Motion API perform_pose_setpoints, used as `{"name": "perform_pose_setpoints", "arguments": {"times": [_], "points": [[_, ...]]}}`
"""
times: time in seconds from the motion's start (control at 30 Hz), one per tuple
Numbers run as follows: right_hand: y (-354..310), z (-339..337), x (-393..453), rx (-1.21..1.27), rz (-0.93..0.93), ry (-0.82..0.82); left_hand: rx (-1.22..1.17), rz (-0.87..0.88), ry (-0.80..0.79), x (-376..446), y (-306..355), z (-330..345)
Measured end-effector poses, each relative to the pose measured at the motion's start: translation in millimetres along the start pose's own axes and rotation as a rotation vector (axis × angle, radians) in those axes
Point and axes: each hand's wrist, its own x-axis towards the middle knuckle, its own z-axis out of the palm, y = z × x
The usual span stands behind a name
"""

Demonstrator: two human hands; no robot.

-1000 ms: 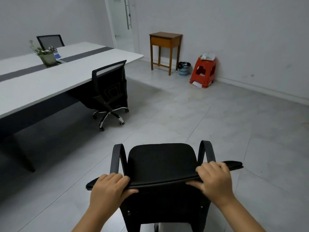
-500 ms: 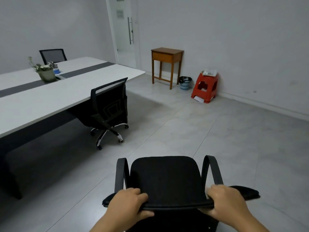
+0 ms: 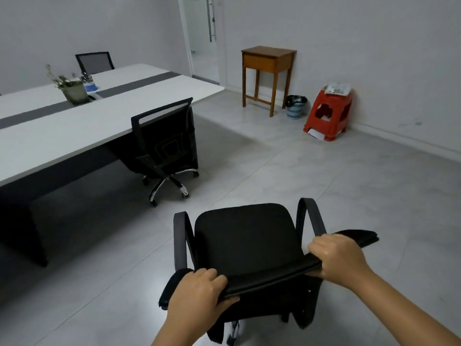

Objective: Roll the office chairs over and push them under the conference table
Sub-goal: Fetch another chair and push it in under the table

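A black office chair point(image 3: 247, 236) with curved armrests stands on the floor right in front of me, its seat facing away. My left hand point(image 3: 197, 293) grips the left part of its backrest top edge and my right hand point(image 3: 336, 258) grips the right part. The white conference table point(image 3: 74, 126) with a grey centre stripe stretches across the left. A second black mesh chair point(image 3: 164, 138) is tucked against the table's near side. A third chair point(image 3: 94, 62) stands behind the table's far side.
A plant pot point(image 3: 74, 92) and a small blue container point(image 3: 90, 85) sit on the table. A wooden side table point(image 3: 268, 71), a small waste basket point(image 3: 295, 107) and a red plastic stool point(image 3: 328, 116) line the far wall. A door point(image 3: 204, 33) lies beyond the table's end.
The chair I hold has turned a little to the left and rolled forward across the floor. My view has drawn nearer to the table and the tucked chair. Both hands keep their hold on the backrest.
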Motion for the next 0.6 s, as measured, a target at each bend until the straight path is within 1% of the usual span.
{"name": "perform_pose_setpoints", "arguments": {"times": [0.1, 0.23, 0.3, 0.43, 0.53, 0.6], "points": [[36, 4, 12, 0.012, -0.101, -0.049, 0.014, -0.100, 0.009, 10, 33, 5], [54, 14, 18, 0.082, -0.184, -0.075, 0.023, -0.196, -0.046, 5, 59, 2], [49, 19, 24, 0.130, -0.209, -0.049, 0.030, -0.243, -0.068, -1, 62, -5], [28, 31, 43, 0.175, -0.271, -0.040, 0.079, -0.340, -0.007, -24, 54, -10], [14, 40, 59, 0.196, -0.304, -0.054, 0.126, -0.403, 0.085, -36, 50, -10], [2, 49, 71, 0.202, -0.326, -0.069, 0.158, -0.433, 0.085, -43, 44, -9]]}}
